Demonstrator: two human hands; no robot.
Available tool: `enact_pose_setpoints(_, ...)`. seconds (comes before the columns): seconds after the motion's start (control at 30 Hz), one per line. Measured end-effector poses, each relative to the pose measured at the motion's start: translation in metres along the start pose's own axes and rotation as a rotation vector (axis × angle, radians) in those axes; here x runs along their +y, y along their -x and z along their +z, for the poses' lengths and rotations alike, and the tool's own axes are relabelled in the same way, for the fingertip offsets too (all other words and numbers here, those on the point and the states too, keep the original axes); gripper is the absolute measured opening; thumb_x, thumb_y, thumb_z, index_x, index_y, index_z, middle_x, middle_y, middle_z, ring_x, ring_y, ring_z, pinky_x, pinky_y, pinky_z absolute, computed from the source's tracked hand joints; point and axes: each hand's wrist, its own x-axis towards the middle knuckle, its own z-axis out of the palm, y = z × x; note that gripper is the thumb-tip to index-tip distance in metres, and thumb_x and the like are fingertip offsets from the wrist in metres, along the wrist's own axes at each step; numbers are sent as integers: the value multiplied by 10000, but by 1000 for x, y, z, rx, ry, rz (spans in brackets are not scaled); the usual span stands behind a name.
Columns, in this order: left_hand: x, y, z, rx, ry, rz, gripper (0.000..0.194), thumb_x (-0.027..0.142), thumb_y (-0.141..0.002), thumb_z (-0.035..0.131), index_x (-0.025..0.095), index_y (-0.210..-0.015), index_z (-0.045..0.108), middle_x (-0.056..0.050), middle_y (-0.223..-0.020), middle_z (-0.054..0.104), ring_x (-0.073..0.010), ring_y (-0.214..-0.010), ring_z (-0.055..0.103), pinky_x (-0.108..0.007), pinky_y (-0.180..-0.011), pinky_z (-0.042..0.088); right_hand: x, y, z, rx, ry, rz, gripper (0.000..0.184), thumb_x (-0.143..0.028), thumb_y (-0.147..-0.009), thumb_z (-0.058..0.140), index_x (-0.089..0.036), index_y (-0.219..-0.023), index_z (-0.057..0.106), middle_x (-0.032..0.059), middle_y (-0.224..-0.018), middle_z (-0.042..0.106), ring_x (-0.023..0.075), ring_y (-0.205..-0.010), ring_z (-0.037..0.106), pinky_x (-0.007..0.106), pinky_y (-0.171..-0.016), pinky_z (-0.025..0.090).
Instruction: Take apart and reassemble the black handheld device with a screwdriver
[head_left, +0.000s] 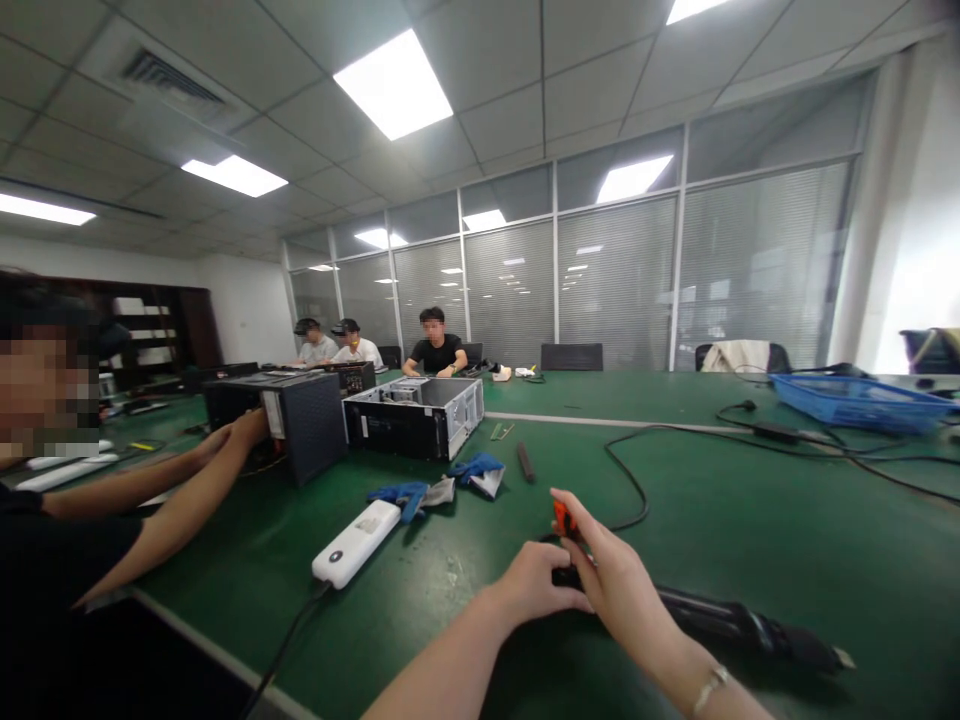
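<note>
L hand (531, 585) at near end of table (420, 620), thumb + fingers curled and clamped on the left end of a long blk tool (731, 625). R hand (619, 585) just right of it, over same end; fingers extended, orange part (564, 518) at their tips. Can't tell if R fingers are closed on it or only touching. Tool body runs right from under R hand, lying near side, pale tip (844, 658) pointing right. Bracelet (709, 690) on R wrist.

Blk cable (641, 490) loops from near the hands, then far right across table to a small blk box (772, 431) near blue basket (855, 402), far right.

Left of hands: white pwr strip (356, 543) angled, w/ own cord off near edge. Just beyond: blue/grey gloves, one (412, 497) near the strip, other (480, 474) to its right. Dk bar (525, 462) right of gloves; small green strips (501, 431) further back.

Open PC case (409, 420) mid-left, beyond gloves. Dk PC case (319, 425) just left of it; co-worker (67, 560) at far left of view has both arms reaching to it. 3 ppl (435, 345) seated far side.
</note>
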Motion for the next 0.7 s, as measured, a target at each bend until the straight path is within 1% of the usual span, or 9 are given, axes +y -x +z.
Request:
enact_pose_setpoints(0.07, -1, 0, 1, 1, 23, 18, 257, 255, -694, 784, 143, -922, 749, -14, -885, 735, -209, -797, 646, -247, -742, 476, 0, -1, 0, 7, 4, 2, 541, -158, -925, 390, -270, -1449, 315, 62, -1084, 643, 173, -955, 659, 275, -806, 555)
enact_pose_setpoints(0.2, -5, -2, 2, 11, 45, 14, 295, 262, -659, 812, 147, -923, 752, -17, -890, 736, -217, -803, 652, -250, -741, 482, 2, 0, -1, 44, 63, -21, 521, -188, -908, 442, -263, -1420, 384, 58, -965, 649, 179, -791, 664, 273, -700, 568)
enact_pose_setpoints(0.27, -5, -2, 3, 14, 42, 8, 288, 259, -651, 818, 137, -904, 754, -24, -877, 737, -222, -800, 652, -254, -741, 483, 2, 2, -1, 34, 0, -42, 520, -159, -910, 414, -260, -1419, 379, 57, -983, 658, 170, -829, 670, 258, -733, 567)
enact_pose_setpoints(0.37, -5, -2, 3, 15, 65, 47, 265, 248, -678, 799, 139, -914, 751, -21, -883, 737, -221, -816, 651, -259, -762, 480, 0, 5, -3, 9, -80, -47, 523, -137, -914, 384, -261, -1421, 356, 63, -1118, 645, 163, -983, 655, 257, -839, 547)
enact_pose_setpoints(0.4, -6, -2, 3, 16, 77, 63, 259, 248, -686, 794, 142, -918, 749, -17, -886, 735, -217, -821, 650, -257, -769, 477, 0, 6, -4, 17, -67, -41, 513, -148, -914, 393, -261, -1413, 367, 65, -1131, 640, 168, -985, 654, 263, -838, 549)
enact_pose_setpoints(0.47, -7, -2, 2, 22, 90, 80, 257, 264, -683, 800, 143, -904, 746, -11, -874, 728, -206, -811, 646, -249, -761, 473, 0, 7, -6, 48, 1, -20, 487, -180, -911, 423, -266, -1390, 408, 67, -1089, 643, 179, -910, 665, 273, -776, 564)
enact_pose_setpoints(0.57, -9, -3, 2, 27, 52, 60, 270, 302, -653, 824, 128, -841, 740, -9, -808, 710, -196, -756, 631, -242, -702, 464, -2, 6, -9, 65, 39, 1, 481, -179, -913, 424, -276, -1384, 423, 54, -1005, 643, 171, -822, 659, 264, -712, 564)
enact_pose_setpoints(0.63, -9, -4, 2, 31, 19, 45, 264, 299, -643, 829, 117, -811, 736, -11, -784, 704, -200, -745, 626, -246, -688, 461, -4, 5, -9, 50, -15, -14, 494, -152, -920, 391, -278, -1398, 399, 50, -1018, 646, 163, -864, 659, 249, -743, 560)
enact_pose_setpoints(0.7, -7, -4, 1, 23, 16, 41, 252, 281, -654, 817, 116, -828, 739, -17, -803, 712, -210, -769, 630, -253, -713, 468, -6, 5, -9, 26, -51, -29, 502, -139, -926, 372, -278, -1409, 377, 53, -1075, 642, 160, -929, 654, 246, -787, 554)
